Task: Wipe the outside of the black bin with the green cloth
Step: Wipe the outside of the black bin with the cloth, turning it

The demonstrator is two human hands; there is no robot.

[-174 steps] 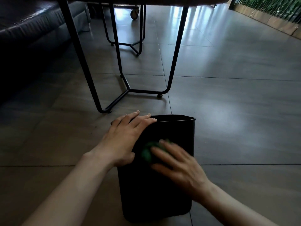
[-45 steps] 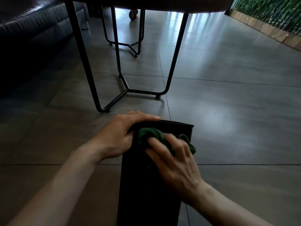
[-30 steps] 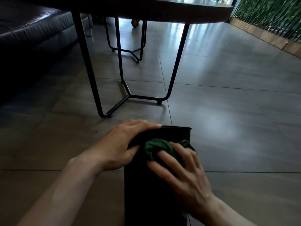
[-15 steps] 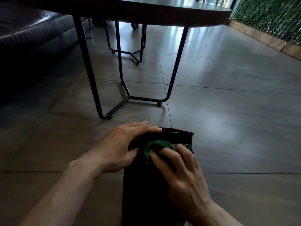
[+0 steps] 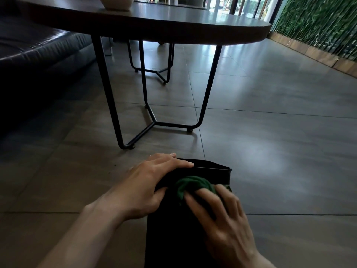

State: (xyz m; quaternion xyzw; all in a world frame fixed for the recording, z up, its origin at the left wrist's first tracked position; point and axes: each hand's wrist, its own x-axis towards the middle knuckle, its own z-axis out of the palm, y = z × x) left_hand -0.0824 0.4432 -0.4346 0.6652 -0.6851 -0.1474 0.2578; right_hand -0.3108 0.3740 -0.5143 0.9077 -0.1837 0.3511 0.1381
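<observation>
Tiled floor [image 5: 270, 151], table [image 5: 173, 29] beyond. Bin [image 5: 173, 238] lying near, left hand [image 5: 146, 188] gripping its rim. Right hand [image 5: 222, 219], fingers spread, pressing cloth [image 5: 191, 185] on upper wall. Step: wiping mid-stroke. Next: probably turn bin, unwiped sides.

You see no words, numbers, labels or signs that you can read here.
</observation>
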